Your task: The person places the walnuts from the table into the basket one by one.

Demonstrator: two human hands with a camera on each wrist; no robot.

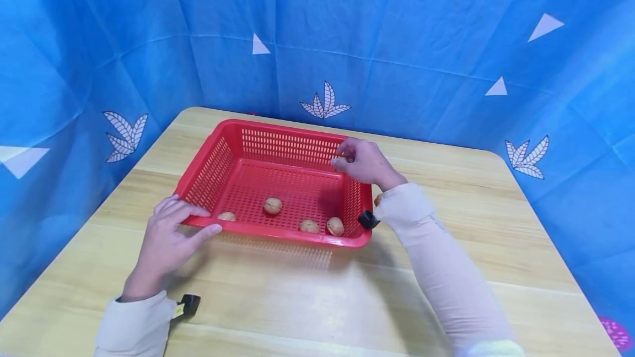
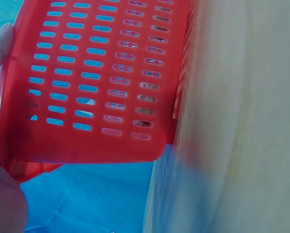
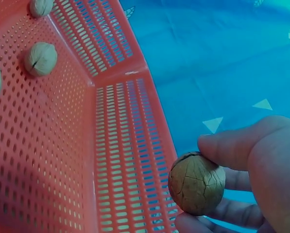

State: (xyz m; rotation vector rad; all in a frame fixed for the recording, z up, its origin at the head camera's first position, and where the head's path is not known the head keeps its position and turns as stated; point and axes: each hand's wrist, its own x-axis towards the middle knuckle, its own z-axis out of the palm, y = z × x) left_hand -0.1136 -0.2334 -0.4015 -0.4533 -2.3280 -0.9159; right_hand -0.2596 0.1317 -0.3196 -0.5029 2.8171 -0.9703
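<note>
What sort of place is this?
Probably a makeshift recording booth: blue patterned sheeting hangs round three sides of a wood-grained table, and a small black device sits at each cuff.

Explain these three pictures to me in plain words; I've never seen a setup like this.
There is no machine here, only a person's two bare hands. The wide picture comes from a camera worn on the head, looking forward and down; the other two are taken from the left wrist and the right wrist. On the wooden table stands a red basket, with four walnuts visible inside it in the wide picture. The left hand grips the basket at its near left corner. The right hand, near the far right corner, holds another walnut in its fingers. A blue cloth hangs behind.
</note>
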